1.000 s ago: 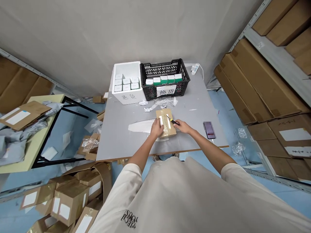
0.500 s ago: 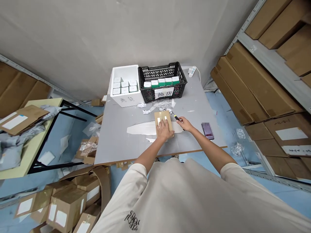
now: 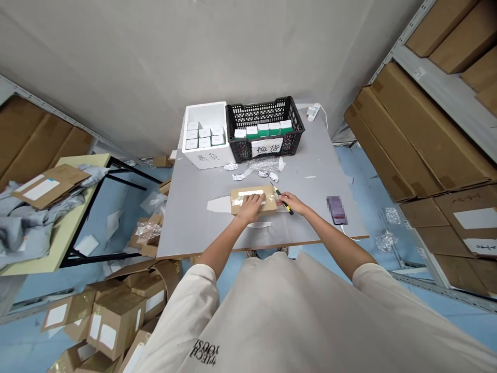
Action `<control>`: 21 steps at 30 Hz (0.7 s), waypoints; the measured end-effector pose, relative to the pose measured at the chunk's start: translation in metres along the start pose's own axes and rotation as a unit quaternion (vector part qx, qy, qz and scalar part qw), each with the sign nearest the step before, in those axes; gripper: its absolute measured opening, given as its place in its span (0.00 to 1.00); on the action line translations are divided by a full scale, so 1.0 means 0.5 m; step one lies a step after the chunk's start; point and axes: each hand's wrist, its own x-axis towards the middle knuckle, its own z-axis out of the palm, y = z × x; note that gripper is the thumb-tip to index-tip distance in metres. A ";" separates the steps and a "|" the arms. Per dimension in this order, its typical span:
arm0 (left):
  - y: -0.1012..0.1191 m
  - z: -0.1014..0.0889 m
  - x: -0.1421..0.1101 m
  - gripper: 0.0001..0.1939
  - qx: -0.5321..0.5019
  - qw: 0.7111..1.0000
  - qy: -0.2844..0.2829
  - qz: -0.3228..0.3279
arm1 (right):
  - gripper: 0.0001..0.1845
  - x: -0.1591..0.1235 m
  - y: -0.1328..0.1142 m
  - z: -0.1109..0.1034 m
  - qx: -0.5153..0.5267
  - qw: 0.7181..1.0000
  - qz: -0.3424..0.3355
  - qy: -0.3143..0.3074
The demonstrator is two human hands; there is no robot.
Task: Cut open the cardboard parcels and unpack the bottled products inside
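Observation:
A small taped cardboard box (image 3: pixel 235 196) with a white label on top lies lengthwise across the table. My left hand (image 3: pixel 250 207) lies over its top with fingers spread, holding it in place. In my right hand (image 3: pixel 292 202), fingers closed around the handle, is a yellow and black utility knife (image 3: pixel 286 207). Its tip points away from me, close to the box's right end. Whether the blade touches the box I cannot tell. A white patch (image 3: pixel 217 204) on the tabletop shows beside the box, and crumpled paper scraps (image 3: pixel 238 177) lie behind it.
At the table's (image 3: pixel 186 217) back stand a white foam box (image 3: pixel 204 159) and a black crate (image 3: pixel 289 147), both holding several small white boxes. A phone (image 3: pixel 337 210) lies at right. Cartons (image 3: pixel 116 321) crowd the floor at left; shelving (image 3: pixel 407 57) with large cartons flanks the right.
The cardboard box has turned from pointing away from me to lying sideways. My left hand has moved with it. The knife remains in my right hand, and the head view has shifted slightly.

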 end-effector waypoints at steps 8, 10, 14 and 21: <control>0.036 0.015 -0.004 0.36 -0.004 0.999 0.039 0.008 | 0.18 -0.031 0.015 -0.046 -0.094 0.994 0.025 -0.052; 0.032 0.011 0.005 0.33 -0.005 1.000 0.029 0.008 | 0.18 -0.033 0.015 -0.076 -0.138 0.989 -0.003 -0.055; 0.027 0.009 0.023 0.31 0.013 1.000 0.011 0.005 | 0.17 -0.030 0.004 -0.125 -0.196 0.976 -0.051 -0.077; 0.037 0.016 0.021 0.31 0.035 0.999 0.013 -0.007 | 0.13 -0.002 -0.034 -0.154 -0.368 0.920 -0.116 -0.069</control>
